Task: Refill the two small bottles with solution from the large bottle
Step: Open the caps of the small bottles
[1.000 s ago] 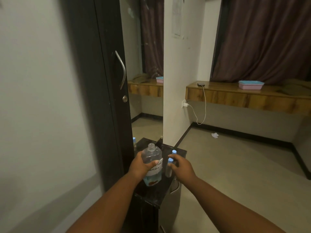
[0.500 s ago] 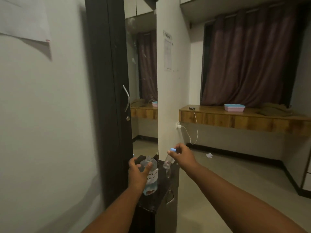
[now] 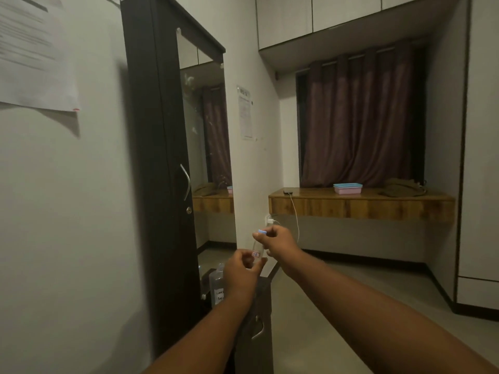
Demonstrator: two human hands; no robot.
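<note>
We had lifted one small bottle [image 3: 256,249] clear of the worktop [image 3: 266,283]. Left hand [image 3: 241,268] now gripped its base, right hand [image 3: 274,241] pinched the blue cap [image 3: 262,232]: uncapping next. Large bottle [image 3: 217,286] stood released below the grip.

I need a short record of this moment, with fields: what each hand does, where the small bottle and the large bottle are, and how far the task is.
left hand: holds the lower part of the small bottle
right hand: pinches the blue cap at the small bottle's top
small bottle: raised in the air between both hands, clear, red-edged label reading 16
large bottle: stands on the dark cabinet, no hand on it, no cap seen
task stage: cap on the small bottle, no pouring yet
second small bottle: not clearly visible
</note>
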